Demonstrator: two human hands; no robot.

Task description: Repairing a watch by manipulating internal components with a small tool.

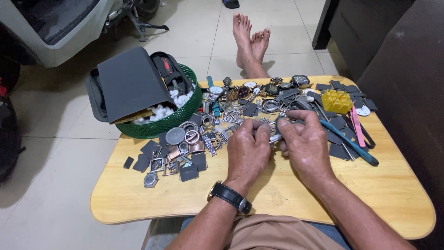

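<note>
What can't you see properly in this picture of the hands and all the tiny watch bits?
Head view only:
- The small metal piece between the left hand and the right hand: fingers cover most of it, so its kind is unclear.
- The green basket: a grey case hides most of what is inside.
- The watch parts on the wooden table: too small to tell apart.
- The vehicle: cut off by the top-left edge.
</note>
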